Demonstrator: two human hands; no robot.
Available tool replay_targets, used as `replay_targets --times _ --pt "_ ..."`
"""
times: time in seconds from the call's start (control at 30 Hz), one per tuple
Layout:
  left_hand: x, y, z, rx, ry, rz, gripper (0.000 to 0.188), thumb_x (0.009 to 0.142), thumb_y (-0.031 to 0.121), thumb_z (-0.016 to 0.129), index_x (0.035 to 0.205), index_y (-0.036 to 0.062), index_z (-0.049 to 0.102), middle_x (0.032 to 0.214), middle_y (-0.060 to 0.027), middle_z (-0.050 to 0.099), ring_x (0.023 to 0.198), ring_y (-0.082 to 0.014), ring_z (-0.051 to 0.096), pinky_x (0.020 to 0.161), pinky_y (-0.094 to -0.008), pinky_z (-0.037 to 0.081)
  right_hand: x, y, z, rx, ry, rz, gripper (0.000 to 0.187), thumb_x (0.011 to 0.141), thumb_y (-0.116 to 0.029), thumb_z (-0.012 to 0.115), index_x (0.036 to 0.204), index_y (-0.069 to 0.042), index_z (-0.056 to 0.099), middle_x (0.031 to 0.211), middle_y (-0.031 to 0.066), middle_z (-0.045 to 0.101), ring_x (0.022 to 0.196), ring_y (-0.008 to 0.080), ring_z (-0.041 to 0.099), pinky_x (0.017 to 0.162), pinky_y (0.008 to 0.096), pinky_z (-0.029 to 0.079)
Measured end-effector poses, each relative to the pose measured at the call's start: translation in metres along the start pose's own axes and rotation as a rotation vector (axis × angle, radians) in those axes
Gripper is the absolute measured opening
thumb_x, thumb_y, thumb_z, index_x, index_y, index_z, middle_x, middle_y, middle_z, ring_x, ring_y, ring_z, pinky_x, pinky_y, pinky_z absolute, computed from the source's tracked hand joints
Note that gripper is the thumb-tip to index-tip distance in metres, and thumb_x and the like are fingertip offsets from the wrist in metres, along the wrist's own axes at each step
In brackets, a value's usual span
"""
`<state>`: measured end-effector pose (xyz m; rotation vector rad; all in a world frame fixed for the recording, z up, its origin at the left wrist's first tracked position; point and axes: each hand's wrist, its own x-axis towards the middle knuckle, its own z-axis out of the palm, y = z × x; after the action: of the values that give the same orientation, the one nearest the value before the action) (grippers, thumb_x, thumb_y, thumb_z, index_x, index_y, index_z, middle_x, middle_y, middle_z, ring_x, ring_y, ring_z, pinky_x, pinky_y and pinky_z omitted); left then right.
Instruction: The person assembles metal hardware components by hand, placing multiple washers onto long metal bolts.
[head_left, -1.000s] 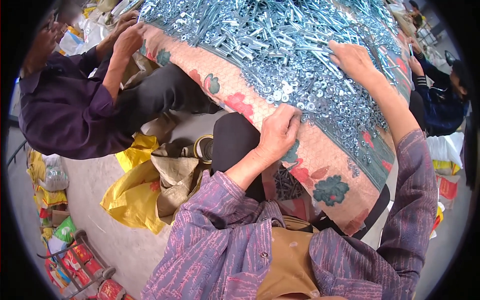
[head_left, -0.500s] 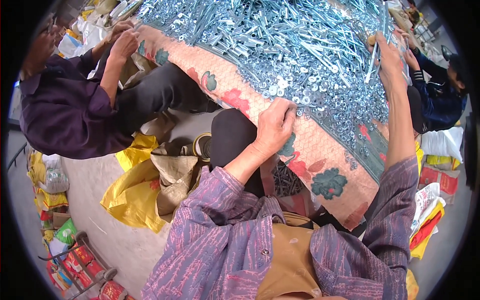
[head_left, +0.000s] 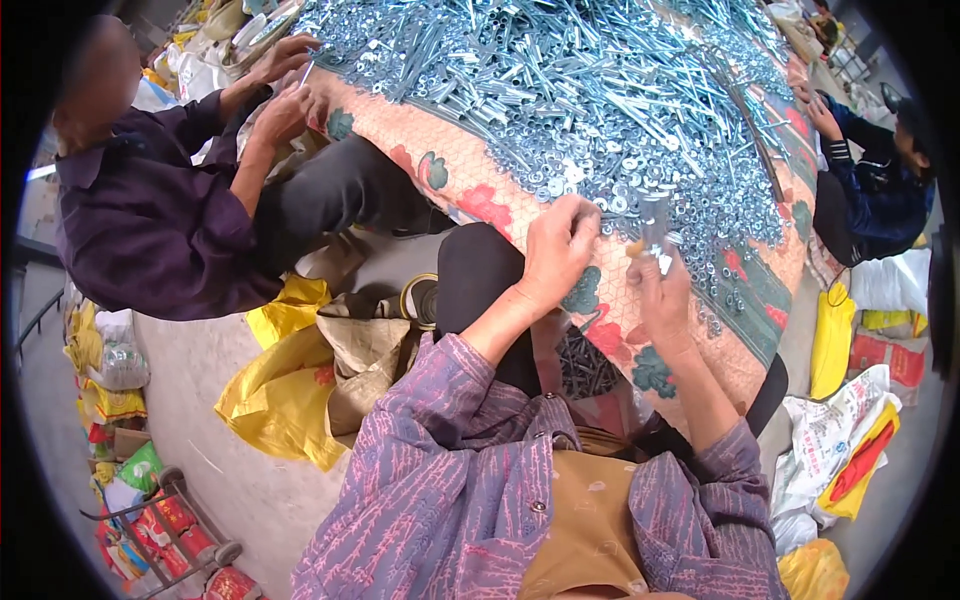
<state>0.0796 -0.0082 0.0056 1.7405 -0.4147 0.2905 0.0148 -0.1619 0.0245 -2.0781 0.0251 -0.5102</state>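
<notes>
My left hand [head_left: 562,250] rests at the near edge of the table, thumb and fingers pinched together; what they hold, if anything, is hidden. Just to its right, my right hand [head_left: 660,298] is closed around shiny metal tubes [head_left: 654,218] that stick up from its fingers, smeared by motion. Beyond both hands spreads a large heap of zinc-coloured bolts and tubes [head_left: 500,85], with loose washers and nuts [head_left: 575,175] along its near side. The heap lies on a flowered pink table cover [head_left: 480,205].
A co-worker in dark purple [head_left: 165,230] sits at left, hands at the table edge; another in dark blue [head_left: 870,190] sits at right. Dark metal pieces [head_left: 588,362] show below the table edge. Yellow sacks [head_left: 270,400] and a hand cart [head_left: 175,520] stand on the floor.
My right hand has come back from the heap's far right toward my left hand, bringing metal tubes. My left hand has stayed nearly put. The left co-worker's hands have shifted.
</notes>
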Motion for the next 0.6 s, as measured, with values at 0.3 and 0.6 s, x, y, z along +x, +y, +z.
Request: replay_targets --times 0.3,0.6 --pt "0.132 -0.04 -0.023 0.574 0.057 0.39 0.016 0.08 0.011 0.063 0.094 0.0033 0.062 0.092 -0.0153 0.063 0.086 -0.0344 0.061 0.076 -0.0413 0.048 0.011 0.001 -0.01 0.649 -0.059 0.447 0.025 0.098 -0.025 0.049 0.098 -0.001 0.058 0.06 -0.0016 0.045 0.045 0.0038 0.039 0.038 0.0201 0.032" --pt "0.137 -0.05 -0.023 0.803 -0.152 0.379 0.01 0.079 0.004 0.058 0.089 0.002 0.06 0.085 -0.0184 0.055 0.085 -0.0375 0.057 0.07 -0.0449 0.048 0.002 0.003 -0.031 0.843 -0.133 0.496 0.027 0.096 -0.023 0.054 0.109 0.0 0.059 0.059 0.0001 0.047 0.041 0.0044 0.037 0.036 0.0188 0.029"
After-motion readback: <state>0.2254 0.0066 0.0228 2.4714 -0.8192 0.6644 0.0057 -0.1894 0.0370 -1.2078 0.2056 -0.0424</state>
